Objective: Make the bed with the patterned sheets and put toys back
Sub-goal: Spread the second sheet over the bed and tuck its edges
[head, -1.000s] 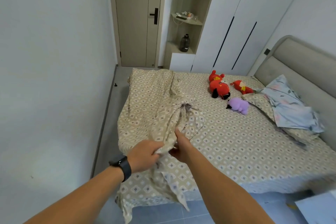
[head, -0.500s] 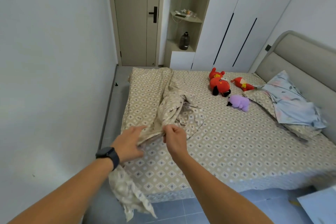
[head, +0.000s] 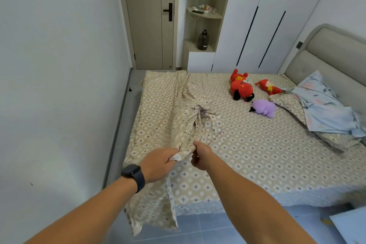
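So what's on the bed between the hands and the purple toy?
In the head view, only bare patterned sheet lies between the hands' grip on the bunched cover and the purple toy.

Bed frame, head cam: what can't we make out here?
- Right hand: its fingers are turned away behind its back, so its hold on the bunched sheet is not fully visible.
- Small things on the middle shelf: too small to identify.
- Light board at the lower right: cut off by the picture edge.
- Pillows: the right side runs out of the picture.
- Left hand: its fingertips are buried in the cloth.
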Tool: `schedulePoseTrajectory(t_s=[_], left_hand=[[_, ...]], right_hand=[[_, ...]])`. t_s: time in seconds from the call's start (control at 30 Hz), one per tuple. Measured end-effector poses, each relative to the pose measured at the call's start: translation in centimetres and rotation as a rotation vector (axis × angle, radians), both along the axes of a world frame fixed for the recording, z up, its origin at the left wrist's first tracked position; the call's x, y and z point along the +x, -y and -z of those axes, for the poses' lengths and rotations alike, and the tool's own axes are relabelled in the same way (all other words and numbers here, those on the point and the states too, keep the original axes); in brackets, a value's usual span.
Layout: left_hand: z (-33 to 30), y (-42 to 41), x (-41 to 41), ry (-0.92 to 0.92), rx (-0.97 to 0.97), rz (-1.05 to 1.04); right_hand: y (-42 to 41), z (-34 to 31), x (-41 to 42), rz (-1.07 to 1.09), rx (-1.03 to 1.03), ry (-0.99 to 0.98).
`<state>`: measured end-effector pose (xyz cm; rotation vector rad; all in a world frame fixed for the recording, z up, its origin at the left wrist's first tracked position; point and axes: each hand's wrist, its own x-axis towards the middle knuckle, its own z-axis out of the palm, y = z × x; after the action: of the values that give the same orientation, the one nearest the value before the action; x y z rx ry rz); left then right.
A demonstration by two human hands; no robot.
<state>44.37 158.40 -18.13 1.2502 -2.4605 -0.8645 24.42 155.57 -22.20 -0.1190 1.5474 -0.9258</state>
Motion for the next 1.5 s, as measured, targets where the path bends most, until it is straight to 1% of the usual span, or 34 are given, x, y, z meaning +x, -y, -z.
schedulePoseTrajectory(t_s=[0.07,0.13,0.17,0.23,0.27,0.33,0.4,0.47,0.53,0.57,0.63,0.73,0.83,0.87,0.9,0.97,1.03,1.1,1.13,1.17,1.2,1.27,1.33,1.4,1.43,1.47,1.5], left_hand=[[0.3,0.1,0.7,0.086,-0.013,-0.086],[0.8,0.6,2.3,0.185,0.007,-0.254],[1.1,0.9,2.8,0.215,0.023,-0.325],[1.8,1.4,2.9,0.260,0.044,-0.379],[2.2,1.8,2.1,0.237,0.065,-0.382],[2.4,2.5,-0.4,0.097,0.113,-0.364],[2.4,3.3,-3.2,-0.010,0.081,-0.387],[2.4,4.4,-5.4,-0.134,0.057,-0.422],[1.7,5.2,-7.0,-0.288,0.130,-0.429],[1.5,5.7,-7.5,-0.337,0.149,-0.418],[1.6,7.0,-8.6,-0.342,0.155,-0.332],[1.8,8.3,-9.8,-0.359,0.193,-0.200],[1.6,9.6,-10.1,-0.385,0.235,-0.087],[1.6,10.0,-9.9,-0.390,0.262,-0.066],[2.3,12.2,-9.6,-0.398,0.291,-0.083],[3.1,13.6,-8.2,-0.358,0.314,-0.118],[4.6,15.7,-6.5,-0.201,0.305,-0.187],[5.6,17.1,-5.4,0.125,0.259,-0.218],[6.2,17.4,-5.3,0.261,0.223,-0.212],[6.4,18.0,-6.0,0.320,0.209,-0.189],[6.3,18.4,-7.3,0.269,0.232,-0.177],[6.2,19.5,-10.8,-0.011,0.336,-0.220],[6.1,20.9,-14.3,-0.220,0.377,-0.346],[5.9,21.9,-17.4,-0.293,0.395,-0.452],[5.5,21.8,-18.0,-0.288,0.388,-0.463],[5.4,21.7,-19.0,-0.240,0.355,-0.452],[5.2,21.5,-20.0,-0.153,0.318,-0.420]], right_hand=[[1.2,-0.4,-0.7,0.071,-0.066,-0.066],[1.6,-1.5,-0.3,0.070,-0.215,-0.235],[1.4,-2.2,0.0,0.050,-0.309,-0.308],[0.2,-3.9,1.6,-0.065,-0.496,-0.394],[-0.4,-4.5,2.1,-0.157,-0.563,-0.424],[-1.5,-5.5,3.1,-0.321,-0.668,-0.470],[-2.1,-5.8,2.7,-0.396,-0.741,-0.511],[-2.1,-5.5,0.6,-0.397,-0.734,-0.520],[-1.5,-4.7,-2.3,-0.369,-0.655,-0.489],[-1.0,-3.9,-3.8,-0.353,-0.598,-0.464],[0.8,-2.3,-6.3,-0.301,-0.443,-0.393],[4.1,0.6,-8.6,-0.230,-0.187,-0.192],[8.7,3.6,-10.2,-0.129,-0.036,-0.029],[10.1,4.3,-10.5,-0.067,0.002,0.002],[13.4,5.6,-10.9,-0.038,0.056,0.009],[15.6,6.1,-11.4,0.004,0.111,-0.085],[17.8,5.8,-11.1,-0.006,0.078,-0.234],[18.4,4.7,-9.9,-0.063,-0.088,-0.407],[17.8,3.6,-8.7,-0.112,-0.197,-0.450],[17.4,2.5,-7.7,-0.180,-0.311,-0.461],[16.6,1.3,-6.9,-0.272,-0.422,-0.439],[16.0,-0.1,-6.8,-0.406,-0.591,-0.384],[16.6,-0.3,-8.8,-0.438,-0.647,-0.387],[17.9,0.5,-12.6,-0.427,-0.610,-0.400],[18.5,0.8,-14.0,-0.420,-0.569,-0.402],[19.1,1.4,-16.0,-0.423,-0.509,-0.383],[19.9,2.3,-18.0,-0.434,-0.433,-0.350]])
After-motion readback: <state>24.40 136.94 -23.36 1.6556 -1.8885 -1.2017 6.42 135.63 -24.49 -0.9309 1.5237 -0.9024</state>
